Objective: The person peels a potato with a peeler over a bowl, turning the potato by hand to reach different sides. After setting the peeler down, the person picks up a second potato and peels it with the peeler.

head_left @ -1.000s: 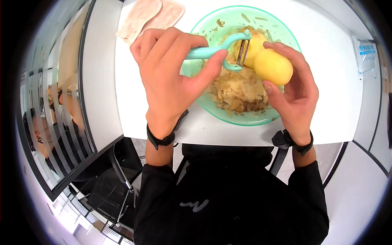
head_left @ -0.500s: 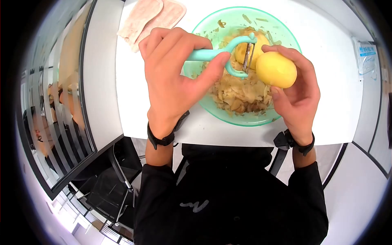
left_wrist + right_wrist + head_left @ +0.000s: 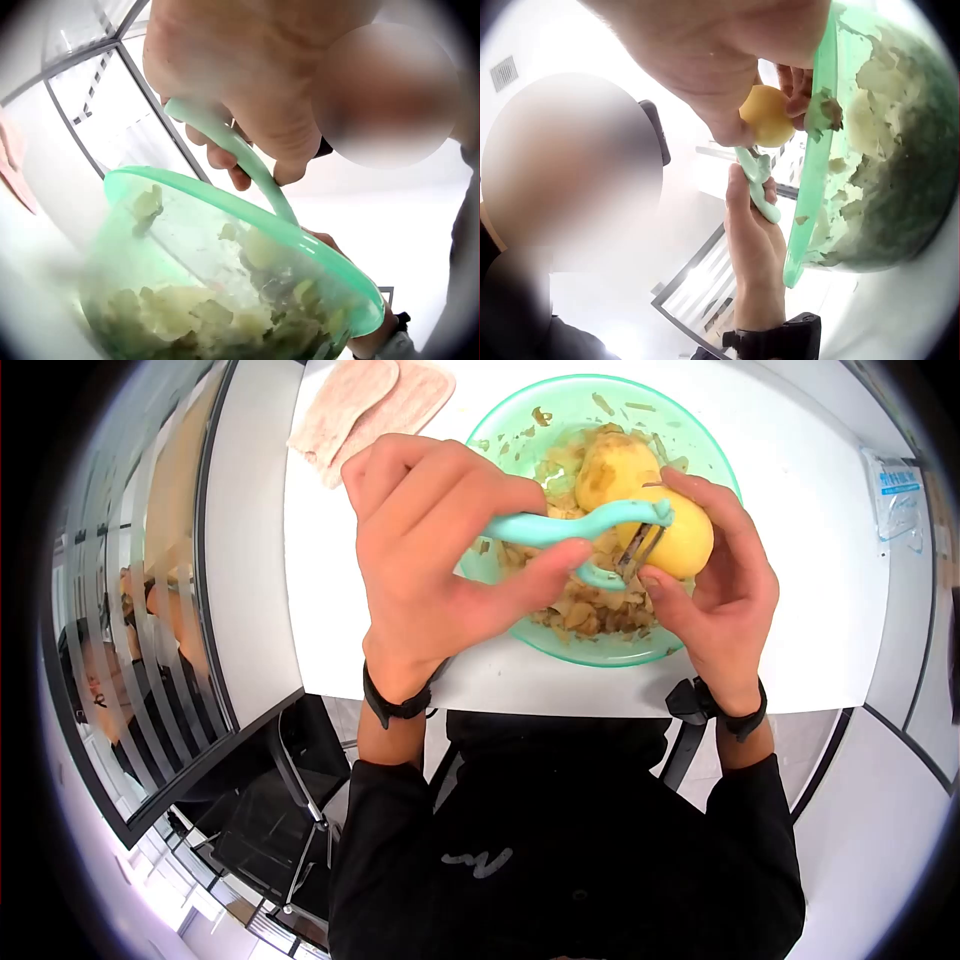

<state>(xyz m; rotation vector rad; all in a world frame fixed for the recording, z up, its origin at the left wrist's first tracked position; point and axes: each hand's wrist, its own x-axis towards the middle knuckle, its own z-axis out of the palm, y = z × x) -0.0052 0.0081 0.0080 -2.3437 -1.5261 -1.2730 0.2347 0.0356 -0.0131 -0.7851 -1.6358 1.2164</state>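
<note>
In the head view my left hand (image 3: 440,555) grips the handle of a turquoise Y-shaped peeler (image 3: 560,528), thumb along its lower side. The peeler's metal blade lies right at the left side of a yellow peeled potato (image 3: 685,535). My right hand (image 3: 730,585) holds that potato between thumb and fingers, over the bowl. Below is a translucent green bowl (image 3: 715,445) heaped with potato peelings (image 3: 585,615). A second potato (image 3: 612,470), pale with a few brownish patches, rests on the peelings. The right wrist view shows the held potato (image 3: 768,116) against the peeler (image 3: 759,184).
Pink cloths (image 3: 385,405) lie at the table's back left. A clear plastic packet with blue print (image 3: 897,500) is at the right edge of the white table (image 3: 810,600). A black chair (image 3: 270,820) stands at the lower left, near a glass partition.
The left hand has brought the peeler right and toward the body, its blade now at the held potato. The right hand has shifted only slightly with the potato.
</note>
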